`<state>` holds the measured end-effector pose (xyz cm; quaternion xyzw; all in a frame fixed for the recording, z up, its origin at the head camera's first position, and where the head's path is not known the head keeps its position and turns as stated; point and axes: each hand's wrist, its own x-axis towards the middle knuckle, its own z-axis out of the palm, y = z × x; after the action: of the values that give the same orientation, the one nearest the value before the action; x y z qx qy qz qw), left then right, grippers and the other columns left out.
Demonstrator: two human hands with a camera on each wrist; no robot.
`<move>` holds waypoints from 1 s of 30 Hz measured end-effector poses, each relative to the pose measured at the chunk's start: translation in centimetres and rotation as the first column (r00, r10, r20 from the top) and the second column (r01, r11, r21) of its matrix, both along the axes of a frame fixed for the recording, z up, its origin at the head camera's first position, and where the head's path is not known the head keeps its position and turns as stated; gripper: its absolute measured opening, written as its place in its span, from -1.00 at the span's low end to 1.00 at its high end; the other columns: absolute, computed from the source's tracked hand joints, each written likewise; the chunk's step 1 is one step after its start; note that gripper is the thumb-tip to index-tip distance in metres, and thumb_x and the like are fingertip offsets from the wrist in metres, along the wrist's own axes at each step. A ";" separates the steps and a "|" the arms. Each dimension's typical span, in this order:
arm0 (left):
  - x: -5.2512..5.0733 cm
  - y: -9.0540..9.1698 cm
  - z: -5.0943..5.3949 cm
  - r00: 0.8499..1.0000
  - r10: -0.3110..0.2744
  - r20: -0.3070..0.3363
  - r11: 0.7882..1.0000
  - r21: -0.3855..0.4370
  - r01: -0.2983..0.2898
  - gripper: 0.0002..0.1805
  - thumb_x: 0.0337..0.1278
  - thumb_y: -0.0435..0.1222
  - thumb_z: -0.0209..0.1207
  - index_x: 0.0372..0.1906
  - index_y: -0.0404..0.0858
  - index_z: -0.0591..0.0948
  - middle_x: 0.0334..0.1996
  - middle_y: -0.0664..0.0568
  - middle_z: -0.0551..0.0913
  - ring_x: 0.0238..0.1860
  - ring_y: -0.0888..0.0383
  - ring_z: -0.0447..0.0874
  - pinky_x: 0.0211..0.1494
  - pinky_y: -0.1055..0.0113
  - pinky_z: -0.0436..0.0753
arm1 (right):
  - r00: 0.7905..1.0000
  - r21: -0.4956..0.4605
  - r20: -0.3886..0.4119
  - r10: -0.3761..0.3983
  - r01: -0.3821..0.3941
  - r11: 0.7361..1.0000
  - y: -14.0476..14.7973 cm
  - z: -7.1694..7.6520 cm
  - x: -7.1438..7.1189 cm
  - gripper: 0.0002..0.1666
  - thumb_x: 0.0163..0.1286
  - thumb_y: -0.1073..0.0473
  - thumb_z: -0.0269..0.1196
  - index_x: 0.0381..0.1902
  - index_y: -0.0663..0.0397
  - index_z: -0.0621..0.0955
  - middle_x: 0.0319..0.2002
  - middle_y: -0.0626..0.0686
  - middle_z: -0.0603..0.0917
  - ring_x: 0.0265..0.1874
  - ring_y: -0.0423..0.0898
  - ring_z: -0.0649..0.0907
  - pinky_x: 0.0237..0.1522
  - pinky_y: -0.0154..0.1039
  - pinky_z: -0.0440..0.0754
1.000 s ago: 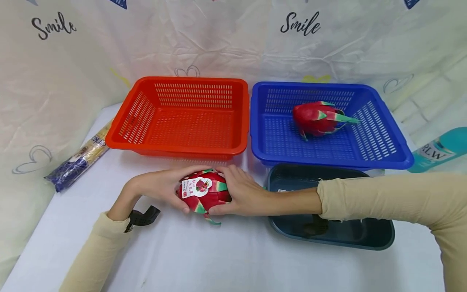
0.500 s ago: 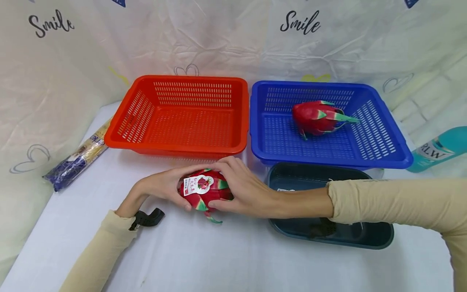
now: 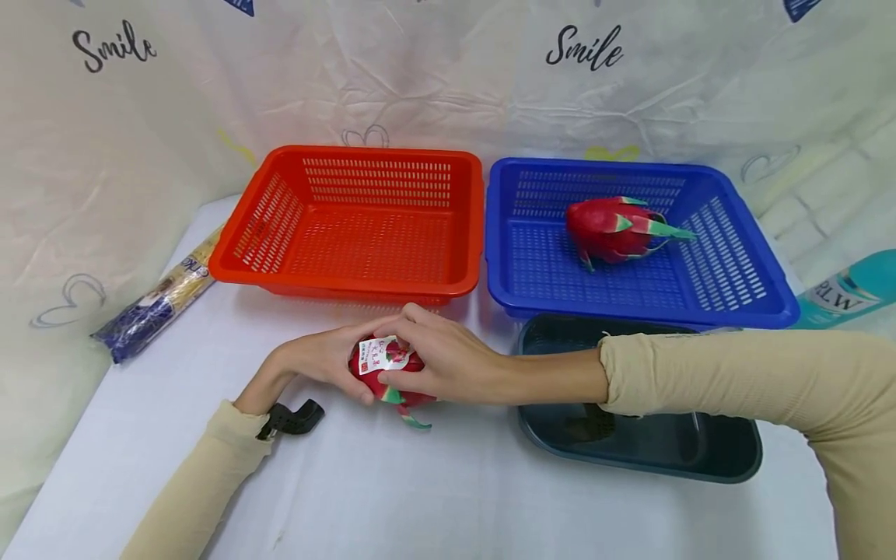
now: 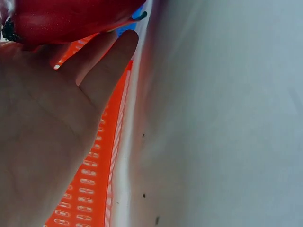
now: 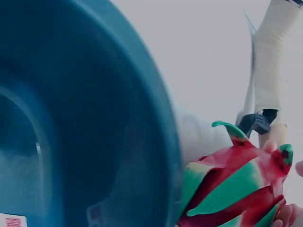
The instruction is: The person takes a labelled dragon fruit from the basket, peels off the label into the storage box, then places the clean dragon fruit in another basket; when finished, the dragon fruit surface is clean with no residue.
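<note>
A red dragon fruit [image 3: 374,383] with green-tipped scales is held between both hands just above or on the white table. The left hand [image 3: 325,354] grips its left end, thumb toward the front. From the right, the right hand [image 3: 448,358] reaches over the fruit, its thumb and fingers curled round the top beside a white printed label [image 3: 372,355]. In the left wrist view the palm [image 4: 42,127] lies under the red skin. Green scales of the dragon fruit [image 5: 232,189] show in the right wrist view. A second dragon fruit [image 3: 609,229] lies in the blue basket [image 3: 521,272].
A red-orange basket [image 3: 378,249] stands behind the hands. The dark teal tub [image 3: 672,459] lies under the right forearm. At left, a packet of pasta [image 3: 164,299] leans toward the red-orange basket. A turquoise bottle [image 3: 847,292] lies at the far right.
The right hand has slid left over the dragon fruit, covering more of its right side and top. The left hand keeps its grip. The camera view has shifted slightly.
</note>
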<state>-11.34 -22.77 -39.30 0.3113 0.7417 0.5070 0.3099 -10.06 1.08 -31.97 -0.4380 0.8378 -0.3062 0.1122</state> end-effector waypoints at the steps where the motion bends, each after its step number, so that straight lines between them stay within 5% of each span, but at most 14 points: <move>1: 0.0 0.0 0.1 1.000 -0.001 0.007 1.000 -0.003 0.001 -0.04 -0.14 -0.25 0.48 0.40 0.09 0.20 0.13 0.05 0.47 0.10 0.03 0.51 -0.01 0.18 0.70 | 1.000 0.006 0.003 -0.004 0.004 1.000 -0.1 0.1 0.0 -0.39 0.20 -0.01 0.39 0.20 0.02 0.54 -0.20 -0.03 0.52 -0.25 -0.21 0.54 -0.32 -0.53 0.54; 12: -0.1 -0.1 0.1 0.999 -0.008 -0.037 1.000 -0.021 0.007 -0.04 -0.14 -0.25 0.48 0.40 0.04 0.20 0.11 0.05 0.48 0.05 0.05 0.53 -0.08 0.19 0.71 | 1.000 0.126 0.005 -0.021 0.020 0.992 -0.8 0.8 -0.1 -0.40 0.20 -0.04 0.38 0.19 -0.02 0.56 -0.20 -0.03 0.54 -0.28 -0.22 0.52 -0.37 -0.47 0.51; 23: 0.0 -0.2 -0.2 1.000 -0.010 0.023 1.000 0.001 0.010 -0.10 -0.11 -0.29 0.45 0.37 -0.03 0.23 0.11 -0.01 0.47 0.10 0.04 0.50 0.02 0.24 0.68 | 0.998 0.166 0.042 -0.044 0.036 0.986 -1.4 1.1 -0.3 -0.41 0.20 -0.04 0.38 0.17 0.00 0.58 -0.17 -0.03 0.59 -0.26 -0.21 0.55 -0.37 -0.47 0.52; 30: -0.2 -0.4 -0.3 1.000 -0.008 0.007 1.000 -0.016 0.008 -0.08 -0.12 -0.22 0.47 0.38 -0.03 0.22 0.14 0.02 0.46 0.13 0.06 0.47 0.08 0.29 0.64 | 0.997 0.208 0.065 -0.036 0.021 0.978 -1.8 1.2 -0.7 -0.42 0.21 -0.05 0.37 0.16 0.00 0.59 -0.18 -0.05 0.60 -0.26 -0.22 0.54 -0.36 -0.42 0.50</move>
<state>-11.51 -23.17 -39.60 0.3100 0.7432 0.5010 0.3172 -10.77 -0.70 -30.76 -0.4011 0.8670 -0.2337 0.1813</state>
